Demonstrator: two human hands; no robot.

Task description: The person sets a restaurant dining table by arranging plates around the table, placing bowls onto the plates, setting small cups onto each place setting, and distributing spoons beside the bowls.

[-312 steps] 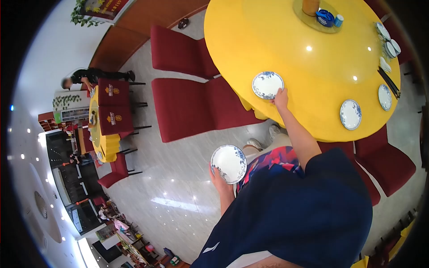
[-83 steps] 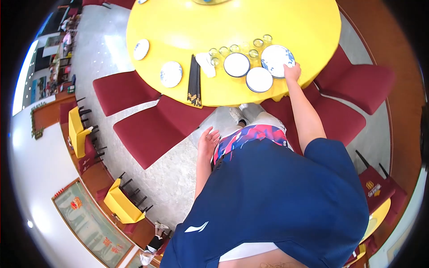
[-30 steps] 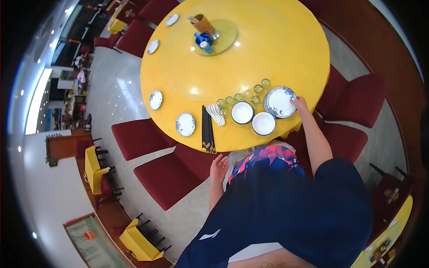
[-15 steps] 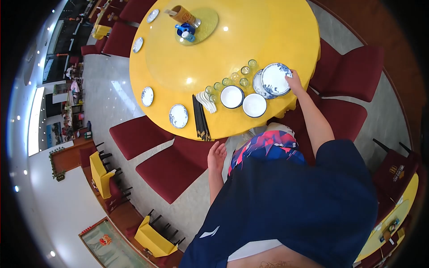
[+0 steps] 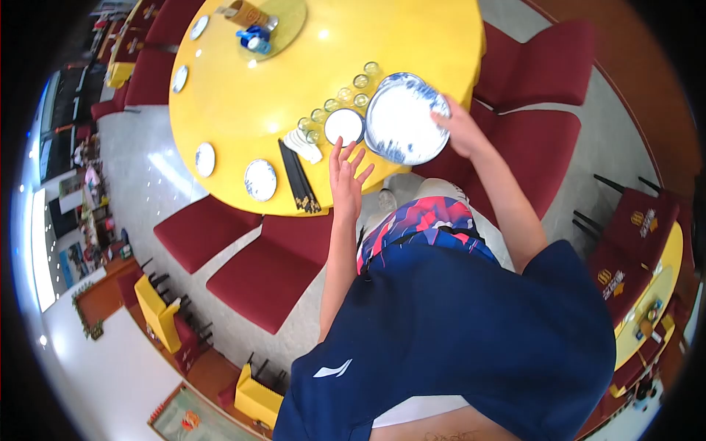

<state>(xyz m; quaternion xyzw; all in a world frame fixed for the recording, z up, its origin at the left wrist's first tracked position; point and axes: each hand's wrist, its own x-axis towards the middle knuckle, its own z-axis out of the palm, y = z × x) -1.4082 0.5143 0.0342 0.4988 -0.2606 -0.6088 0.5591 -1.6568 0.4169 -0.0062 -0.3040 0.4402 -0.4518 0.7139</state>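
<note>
A white plate (image 5: 407, 121) with blue floral edging is gripped at its right rim by my right hand (image 5: 462, 128), above the table's near edge. Part of another blue-patterned plate shows behind its upper edge. My left hand (image 5: 346, 180) is raised with fingers spread and holds nothing. Just beyond its fingertips sits a white bowl (image 5: 343, 125) with a dark rim. A second bowl seen earlier is now hidden by the plate. Several small clear glasses (image 5: 344, 94) stand behind the bowl. White spoons (image 5: 302, 146) and a bundle of black chopsticks (image 5: 296, 175) lie to the left.
The round table has a yellow cloth (image 5: 243, 103). Several patterned plates, one a near-side plate (image 5: 260, 180), lie around its left edge. A glass turntable bears a brown holder (image 5: 246, 12) and blue items (image 5: 254, 38). Dark red chairs (image 5: 268, 272) surround the table.
My right hand has brought the plate toward me, over the second bowl. My left hand has risen toward the table with its fingers spreading. The table has shifted left and up in view.
</note>
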